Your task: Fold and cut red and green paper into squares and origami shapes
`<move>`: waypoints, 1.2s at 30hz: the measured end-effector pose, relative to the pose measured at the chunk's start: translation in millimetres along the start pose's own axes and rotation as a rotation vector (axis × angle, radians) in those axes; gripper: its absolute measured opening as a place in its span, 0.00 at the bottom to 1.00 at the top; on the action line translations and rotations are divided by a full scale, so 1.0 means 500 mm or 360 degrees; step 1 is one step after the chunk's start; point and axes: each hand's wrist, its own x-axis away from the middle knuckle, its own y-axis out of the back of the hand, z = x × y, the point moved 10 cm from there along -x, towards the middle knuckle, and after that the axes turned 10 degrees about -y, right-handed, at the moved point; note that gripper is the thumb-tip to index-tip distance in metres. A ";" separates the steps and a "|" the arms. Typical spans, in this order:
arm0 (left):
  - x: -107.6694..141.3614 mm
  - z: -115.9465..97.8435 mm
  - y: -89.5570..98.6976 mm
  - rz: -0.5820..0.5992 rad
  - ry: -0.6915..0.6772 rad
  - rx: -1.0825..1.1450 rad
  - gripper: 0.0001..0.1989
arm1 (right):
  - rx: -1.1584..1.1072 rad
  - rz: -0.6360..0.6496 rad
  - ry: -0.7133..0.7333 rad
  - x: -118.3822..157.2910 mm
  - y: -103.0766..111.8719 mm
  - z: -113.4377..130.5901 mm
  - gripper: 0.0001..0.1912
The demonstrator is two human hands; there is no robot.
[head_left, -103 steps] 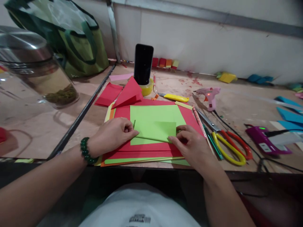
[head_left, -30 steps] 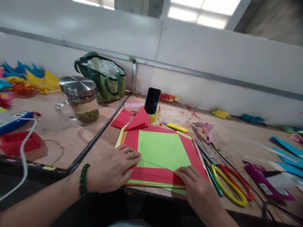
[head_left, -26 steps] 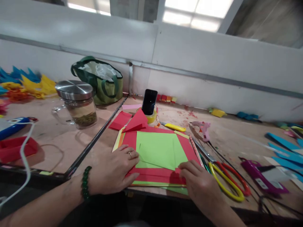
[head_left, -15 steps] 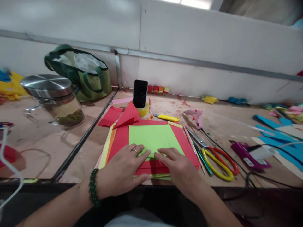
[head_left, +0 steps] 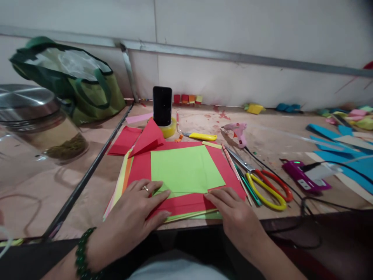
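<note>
A light green sheet (head_left: 180,169) lies on a red sheet (head_left: 186,204), which tops a stack of coloured paper. Its near edge shows a narrow crease or fold. My left hand (head_left: 135,208) rests on the near left of the papers, fingers spread, the fingertips on the green sheet's lower left corner. At the lower right corner, my right hand (head_left: 237,212) lies with its fingertips on the edge of the green sheet, fingers stretched out over the red paper. Neither hand grips anything.
Scissors (head_left: 266,186), pencils and a pink glue gun (head_left: 237,132) lie to the right, near a purple power strip (head_left: 303,179). Behind are a yellow cutter (head_left: 202,136), a phone (head_left: 162,105) and folded red paper (head_left: 148,136). A glass jar (head_left: 37,124) and green bag (head_left: 96,93) stand left.
My hands have moved apart along the near edge of the green sheet, left hand leftwards and right hand rightwards. The view has shifted, with the jar and bag now farther left.
</note>
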 end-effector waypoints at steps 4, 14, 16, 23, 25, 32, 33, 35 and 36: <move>0.000 0.004 0.000 -0.0023 0.0003 -0.0023 0.17 | -0.0052 -0.0017 -0.0064 0.001 0.006 -0.008 0.21; -0.048 -0.037 0.011 0.0027 -0.0053 0.0013 0.18 | -0.0204 0.0167 0.0083 -0.078 -0.027 0.077 0.18; -0.053 -0.042 0.005 0.0046 -0.0037 0.0042 0.21 | -0.0211 0.0299 0.0145 -0.088 -0.061 0.106 0.12; -0.005 -0.020 0.005 0.0044 0.0039 -0.0095 0.19 | -0.0058 0.0020 0.0164 -0.038 -0.036 0.062 0.17; 0.006 -0.019 0.008 0.0027 0.0023 -0.0141 0.21 | -0.0019 -0.0076 0.0187 -0.022 -0.021 0.052 0.21; -0.030 -0.038 -0.010 0.0114 -0.0004 -0.0161 0.34 | 0.0180 0.0049 0.0002 -0.064 -0.037 0.052 0.10; -0.036 -0.040 -0.013 0.0129 0.0007 -0.0191 0.35 | 0.0177 0.0072 0.0060 -0.068 -0.042 0.063 0.12; -0.039 -0.042 -0.017 0.0139 0.0040 -0.0241 0.35 | 0.0183 0.0105 0.0129 -0.065 -0.049 0.072 0.14; -0.037 -0.042 -0.018 0.0140 0.0048 -0.0259 0.34 | 0.0205 0.0092 0.0132 -0.060 -0.048 0.068 0.14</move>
